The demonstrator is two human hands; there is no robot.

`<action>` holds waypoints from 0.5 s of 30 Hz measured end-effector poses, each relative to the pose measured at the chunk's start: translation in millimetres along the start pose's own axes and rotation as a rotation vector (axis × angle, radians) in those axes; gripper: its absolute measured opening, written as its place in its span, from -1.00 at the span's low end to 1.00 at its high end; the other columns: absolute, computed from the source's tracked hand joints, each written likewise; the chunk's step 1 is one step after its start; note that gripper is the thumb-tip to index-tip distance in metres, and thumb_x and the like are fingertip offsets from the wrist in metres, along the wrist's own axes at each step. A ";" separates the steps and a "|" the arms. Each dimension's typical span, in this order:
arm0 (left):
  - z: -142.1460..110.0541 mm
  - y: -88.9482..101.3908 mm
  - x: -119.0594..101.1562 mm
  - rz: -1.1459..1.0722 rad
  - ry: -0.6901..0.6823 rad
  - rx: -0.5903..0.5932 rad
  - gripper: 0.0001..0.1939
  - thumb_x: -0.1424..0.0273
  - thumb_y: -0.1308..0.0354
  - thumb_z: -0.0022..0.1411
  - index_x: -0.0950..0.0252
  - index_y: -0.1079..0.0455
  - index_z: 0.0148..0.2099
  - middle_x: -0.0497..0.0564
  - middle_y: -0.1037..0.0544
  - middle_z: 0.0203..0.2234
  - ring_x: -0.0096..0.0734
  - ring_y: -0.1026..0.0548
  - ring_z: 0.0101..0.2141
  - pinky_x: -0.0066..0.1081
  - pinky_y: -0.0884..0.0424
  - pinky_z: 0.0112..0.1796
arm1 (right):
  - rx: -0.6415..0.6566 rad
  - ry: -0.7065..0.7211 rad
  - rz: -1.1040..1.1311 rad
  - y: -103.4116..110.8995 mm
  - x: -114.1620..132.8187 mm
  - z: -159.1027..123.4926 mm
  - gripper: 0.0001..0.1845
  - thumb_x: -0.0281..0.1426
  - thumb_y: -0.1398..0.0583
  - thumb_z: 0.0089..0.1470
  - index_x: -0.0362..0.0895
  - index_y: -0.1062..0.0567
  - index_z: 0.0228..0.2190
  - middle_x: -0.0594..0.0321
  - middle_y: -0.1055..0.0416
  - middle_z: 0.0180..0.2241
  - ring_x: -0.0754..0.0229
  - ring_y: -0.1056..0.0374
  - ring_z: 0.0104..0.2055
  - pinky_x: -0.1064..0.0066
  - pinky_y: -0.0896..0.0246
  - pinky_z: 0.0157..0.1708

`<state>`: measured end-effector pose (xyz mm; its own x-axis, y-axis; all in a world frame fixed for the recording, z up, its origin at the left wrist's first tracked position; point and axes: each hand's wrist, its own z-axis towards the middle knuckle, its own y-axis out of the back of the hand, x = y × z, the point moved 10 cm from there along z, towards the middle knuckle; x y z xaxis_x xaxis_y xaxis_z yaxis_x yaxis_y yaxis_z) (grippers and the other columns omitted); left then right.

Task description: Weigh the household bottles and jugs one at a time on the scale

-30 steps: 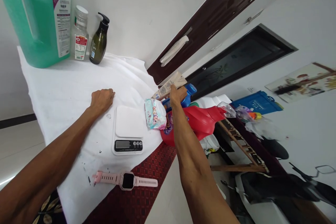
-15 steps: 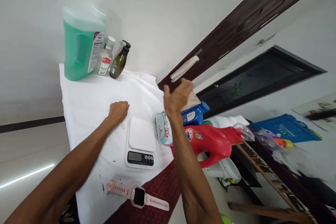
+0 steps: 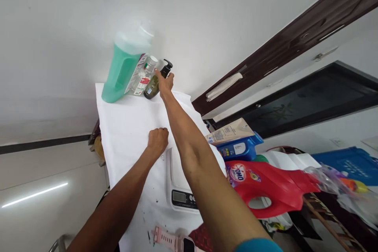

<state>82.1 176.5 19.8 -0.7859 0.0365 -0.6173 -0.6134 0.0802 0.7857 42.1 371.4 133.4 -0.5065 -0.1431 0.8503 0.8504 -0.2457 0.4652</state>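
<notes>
My right hand [image 3: 165,82] is at the far end of the white cloth, its thumb and fingers around the upper part of a dark olive pump bottle [image 3: 152,87] with a black pump head. The bottle stands on the cloth, tilted in the view. Beside it are a clear bottle [image 3: 142,82] with a white cap and red label, and a large jug of green liquid [image 3: 118,73]. My left hand [image 3: 158,140] rests on the cloth in a loose fist with nothing visible in it. Near it lies a white kitchen scale [image 3: 174,177], partly hidden by my right forearm.
On the right are a red OMO detergent bottle [image 3: 274,187], a blue bottle [image 3: 238,148] and a beige package [image 3: 233,130]. A pink watch [image 3: 167,239] lies at the near edge. The white cloth [image 3: 126,126] covers the table against the wall.
My right hand has moved from above the items on the right across to the pump bottle and closed around it. My left hand stays in a fist on the cloth. The view has shifted.
</notes>
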 end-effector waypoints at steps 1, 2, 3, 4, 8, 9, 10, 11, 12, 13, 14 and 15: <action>-0.2 0.2 -0.3 0.002 -0.001 0.002 -0.57 0.66 0.10 0.41 0.37 -0.55 0.07 0.28 -0.66 -0.09 -0.04 -0.65 0.02 -0.23 -0.47 -0.10 | 0.016 0.010 -0.001 -3.8 -0.1 5.3 -0.33 -0.04 -0.38 0.13 -0.08 -0.42 0.15 -0.02 -0.48 0.22 -0.11 -0.34 0.35 0.02 -0.22 0.35; -0.5 0.7 -0.2 0.001 -0.001 0.003 -0.58 0.65 0.10 0.41 0.37 -0.55 0.07 0.28 -0.66 -0.09 -0.05 -0.65 0.02 -0.23 -0.47 -0.10 | 0.029 0.020 -0.005 -6.4 -0.8 8.9 -0.47 -0.09 -0.36 0.15 -0.06 -0.45 0.06 0.03 -0.53 0.13 -0.08 -0.39 0.28 0.03 -0.26 0.31; -0.8 1.3 0.1 0.000 0.001 0.003 -0.58 0.65 0.10 0.42 0.36 -0.55 0.06 0.27 -0.67 -0.10 -0.05 -0.65 0.02 -0.23 -0.47 -0.10 | 0.035 0.028 -0.011 -7.0 -2.0 10.8 -0.57 -0.12 -0.34 0.16 -0.06 -0.47 -0.01 0.07 -0.56 0.07 -0.06 -0.43 0.23 0.04 -0.29 0.28; -1.2 1.9 0.6 0.000 0.002 0.002 -0.59 0.65 0.10 0.42 0.36 -0.55 0.06 0.27 -0.67 -0.10 -0.06 -0.65 0.01 -0.24 -0.46 -0.10 | 0.030 0.038 -0.018 -5.4 -3.3 11.0 -0.63 -0.15 -0.33 0.17 -0.05 -0.47 -0.06 0.09 -0.57 0.02 -0.04 -0.44 0.19 0.05 -0.30 0.26; -1.9 2.2 3.2 0.000 0.004 -0.007 -0.61 0.60 0.12 0.48 0.39 -0.54 0.04 0.28 -0.66 -0.10 -0.09 -0.66 -0.04 -0.25 -0.45 -0.14 | -0.031 0.095 -0.033 18.3 -9.2 -0.1 -0.68 -0.15 -0.33 0.13 -0.03 -0.46 -0.15 0.15 -0.57 -0.07 -0.05 -0.45 0.14 -0.02 -0.29 0.25; -1.9 1.8 3.6 0.001 0.001 -0.011 -0.61 0.59 0.13 0.49 0.39 -0.54 0.04 0.28 -0.66 -0.09 -0.09 -0.66 -0.05 -0.25 -0.45 -0.15 | -0.049 0.110 -0.025 28.8 -11.2 -4.6 -0.69 -0.14 -0.33 0.12 -0.03 -0.45 -0.18 0.17 -0.57 -0.10 -0.06 -0.46 0.11 -0.05 -0.29 0.24; -1.9 1.3 3.8 0.003 -0.003 -0.015 -0.60 0.58 0.14 0.50 0.39 -0.54 0.04 0.29 -0.66 -0.09 -0.10 -0.66 -0.06 -0.25 -0.44 -0.15 | -0.067 0.129 -0.012 41.4 -12.8 -9.3 -0.68 -0.12 -0.34 0.10 -0.03 -0.45 -0.22 0.18 -0.57 -0.13 -0.06 -0.46 0.08 -0.06 -0.29 0.23; -2.0 0.9 3.9 0.005 -0.007 -0.021 -0.60 0.57 0.15 0.51 0.40 -0.54 0.05 0.29 -0.65 -0.08 -0.09 -0.66 -0.06 -0.24 -0.44 -0.14 | -0.083 0.155 0.005 56.4 -13.6 -14.3 -0.67 -0.10 -0.34 0.09 -0.03 -0.45 -0.24 0.19 -0.57 -0.16 -0.05 -0.47 0.05 -0.07 -0.30 0.22; -2.1 0.8 3.8 0.008 -0.011 -0.027 -0.59 0.55 0.16 0.52 0.40 -0.54 0.08 0.30 -0.65 -0.07 -0.09 -0.65 -0.05 -0.23 -0.44 -0.13 | -0.095 0.188 0.021 73.5 -13.4 -19.7 -0.64 -0.07 -0.35 0.07 -0.04 -0.46 -0.25 0.19 -0.57 -0.18 -0.05 -0.47 0.03 -0.07 -0.32 0.21; -2.4 0.8 3.5 0.011 -0.014 -0.033 -0.58 0.54 0.17 0.53 0.40 -0.54 0.10 0.31 -0.64 -0.07 -0.07 -0.65 -0.04 -0.21 -0.44 -0.11 | -0.099 0.227 0.034 92.2 -12.1 -25.8 -0.62 -0.04 -0.36 0.06 -0.05 -0.47 -0.26 0.19 -0.57 -0.19 -0.05 -0.47 0.01 -0.07 -0.33 0.19; -2.8 1.0 3.4 0.015 -0.014 -0.037 -0.57 0.53 0.17 0.53 0.40 -0.54 0.11 0.32 -0.64 -0.06 -0.06 -0.64 -0.03 -0.19 -0.44 -0.09 | -0.095 0.270 0.042 112.4 -9.7 -33.1 -0.58 -0.01 -0.36 0.06 -0.06 -0.48 -0.25 0.19 -0.56 -0.19 -0.05 -0.48 0.01 -0.06 -0.35 0.17; -3.3 1.4 3.1 0.021 -0.012 -0.038 -0.56 0.52 0.18 0.54 0.40 -0.54 0.11 0.33 -0.64 -0.06 -0.04 -0.64 -0.01 -0.18 -0.43 -0.08 | -0.085 0.311 0.043 133.6 -6.8 -41.8 -0.55 0.02 -0.36 0.06 -0.06 -0.50 -0.23 0.19 -0.56 -0.18 -0.05 -0.48 0.01 -0.06 -0.36 0.15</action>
<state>78.5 173.4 19.2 -0.7976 0.0499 -0.6011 -0.5996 0.0416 0.7992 153.2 299.4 179.4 -0.5010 -0.4374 0.7467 0.8635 -0.3102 0.3977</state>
